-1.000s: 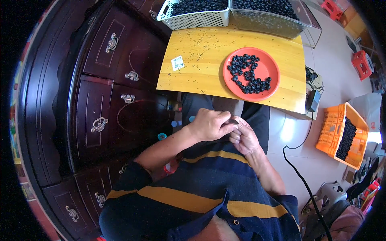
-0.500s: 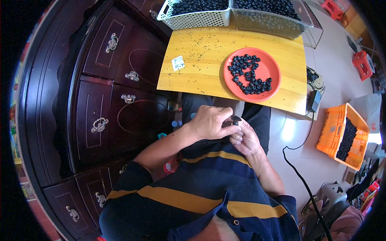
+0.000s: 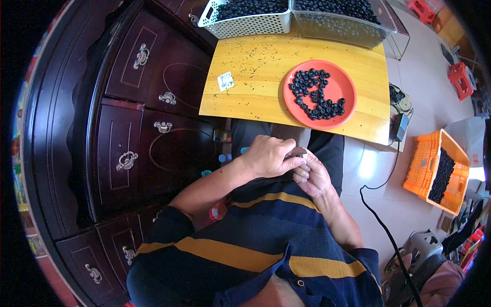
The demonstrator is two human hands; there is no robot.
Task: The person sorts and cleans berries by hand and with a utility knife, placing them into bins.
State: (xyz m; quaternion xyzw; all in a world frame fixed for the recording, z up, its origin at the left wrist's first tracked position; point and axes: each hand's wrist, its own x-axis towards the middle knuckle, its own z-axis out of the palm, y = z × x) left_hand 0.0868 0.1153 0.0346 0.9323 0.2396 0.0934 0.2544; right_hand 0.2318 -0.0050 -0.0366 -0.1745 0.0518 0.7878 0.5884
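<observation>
Above my lap my two hands meet, fingers closed. Curled into a fist, my left hand [image 3: 273, 155] grips a small dark flat blade [image 3: 297, 151] whose end sticks out toward my other hand. My right hand [image 3: 313, 175] pinches a small black bead, now mostly hidden by the blade and fingers, and its fingertips touch my left thumb. Just beyond them, on a yellow wooden table [image 3: 250, 105], lies a red-orange plate [image 3: 343, 84] with many round black beads [image 3: 318, 97], some showing a pale hole.
At the table's far edge stand a white perforated basket [image 3: 250, 29] and a clear bin [image 3: 340, 33], both full of black beads. Dark wooden drawers [image 3: 153, 82] rise close on my left. An orange crate [image 3: 422, 158] and a black cable [image 3: 381, 220] are on my right.
The blade in my left hand has turned slightly and now covers most of the bead that showed below it. Both hands otherwise stay almost in place.
</observation>
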